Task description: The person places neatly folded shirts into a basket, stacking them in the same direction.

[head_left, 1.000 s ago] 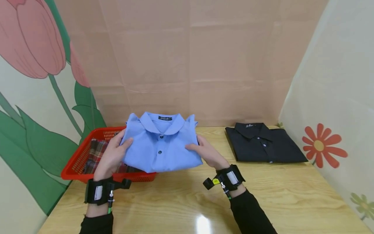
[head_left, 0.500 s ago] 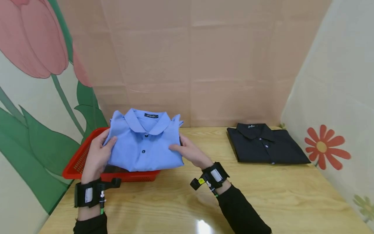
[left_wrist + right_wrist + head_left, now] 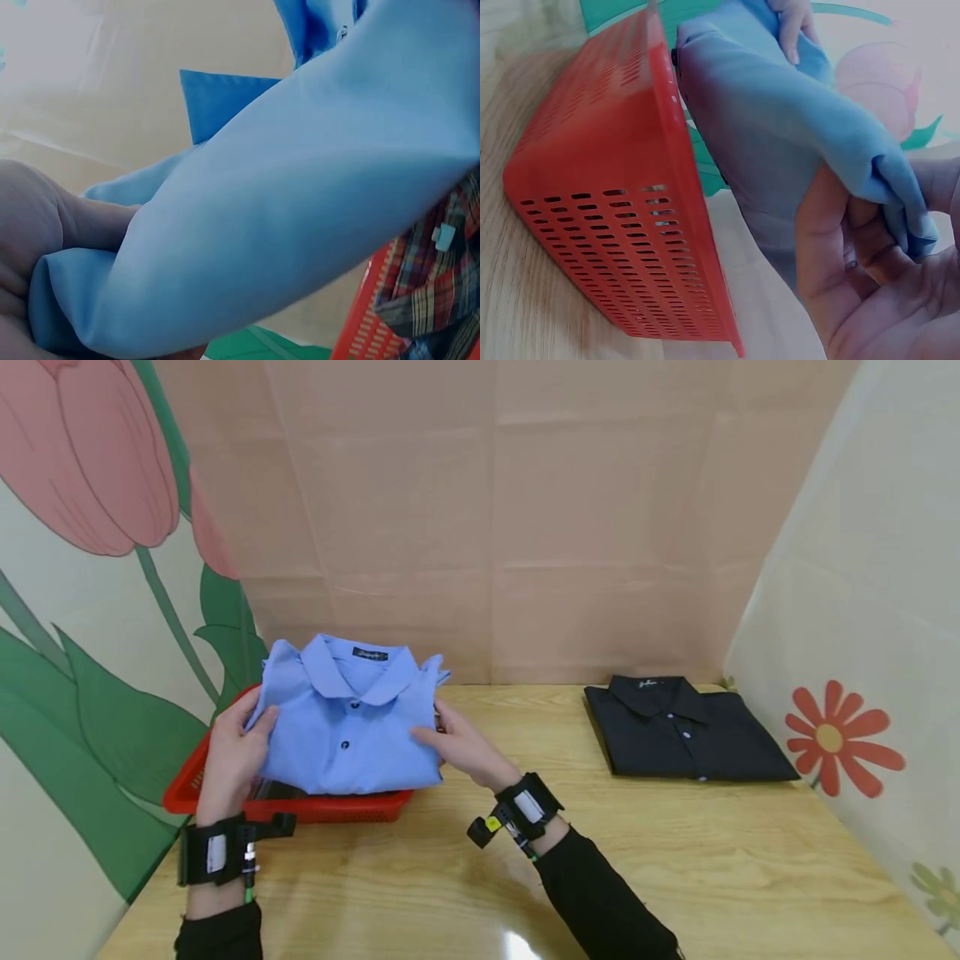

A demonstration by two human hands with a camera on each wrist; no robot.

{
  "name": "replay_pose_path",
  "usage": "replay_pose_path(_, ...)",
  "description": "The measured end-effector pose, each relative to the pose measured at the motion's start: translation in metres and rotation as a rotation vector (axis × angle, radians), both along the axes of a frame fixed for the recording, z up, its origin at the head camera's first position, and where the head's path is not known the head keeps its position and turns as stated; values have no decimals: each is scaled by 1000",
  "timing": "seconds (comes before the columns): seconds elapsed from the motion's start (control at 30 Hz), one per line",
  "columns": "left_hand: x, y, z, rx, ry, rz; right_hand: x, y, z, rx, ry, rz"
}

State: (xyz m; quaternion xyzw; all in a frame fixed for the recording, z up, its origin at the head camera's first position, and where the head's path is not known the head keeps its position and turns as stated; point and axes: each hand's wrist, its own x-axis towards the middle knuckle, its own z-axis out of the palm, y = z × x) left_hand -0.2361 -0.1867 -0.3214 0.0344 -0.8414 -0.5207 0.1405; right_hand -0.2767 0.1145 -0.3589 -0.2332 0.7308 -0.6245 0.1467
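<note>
- Two hands grip one garment between them, a folded light-blue button-up shirt (image 3: 337, 735), and hold it up at a tilt with its collar end away from the wrists.
- The left hand (image 3: 234, 758) pinches the shirt's left edge, thumb on the front and fingers behind; the left wrist view shows the cloth bunched into the palm.
- The right hand (image 3: 467, 745) pinches the opposite edge, thumb in front; the right wrist view shows its other fingers curled under the fold.
- Between the hands, the shirt's front shows two dark buttons, a rounded collar and a black neck label (image 3: 370, 654).
- Each wrist wears a black strap with a small camera, just above a black sleeve (image 3: 600, 893).
- Below the left hand and to the left of the right hand stands a red perforated plastic basket (image 3: 577, 150). The shirt is over it; whether they touch at the far side cannot be told.
- In the basket, under the hands, lies plaid cloth (image 3: 427, 300) with a small pale tag.
- Well to the right of the right hand, a folded black collared shirt (image 3: 686, 735) with white buttons lies flat on the wood-grain tabletop (image 3: 600, 860).
- Beyond both hands rises a creased beige backdrop (image 3: 480, 527); a painted pink tulip (image 3: 90, 460) stands to the left, a red flower (image 3: 843, 739) to the far right.
</note>
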Motion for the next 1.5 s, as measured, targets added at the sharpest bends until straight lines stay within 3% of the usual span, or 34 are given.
replay_pose_path(0.2, -5, -11, -4, -13, -2, 50, -1, -17, 0, 77, 29, -16)
replay_pose_path(0.5, -6, -26, -11, -26, -29, 122, -6, -42, -9, 271, 220, -70)
replay_pose_path(0.73, -10, -34, -20, -52, -77, 133, -9, -56, -13, 516, 417, -164)
replay_pose_path(0.87, -15, -38, -27, -108, -90, 143, -12, -64, -18, 687, 563, -229)
replay_pose_path(1.03, -20, -40, -34, -207, -95, 156, -14, -69, -26, 821, 691, -281)
replay_pose_path(1.2, -21, -42, -39, -272, -99, 155, -12, -70, -27, 876, 751, -251)
replay_pose_path(1.33, -22, -46, -42, -300, -113, 140, -10, -72, -27, 890, 743, -227)
replay_pose_path(1.5, -21, -49, -47, -354, -116, 134, -8, -75, -28, 931, 731, -258)
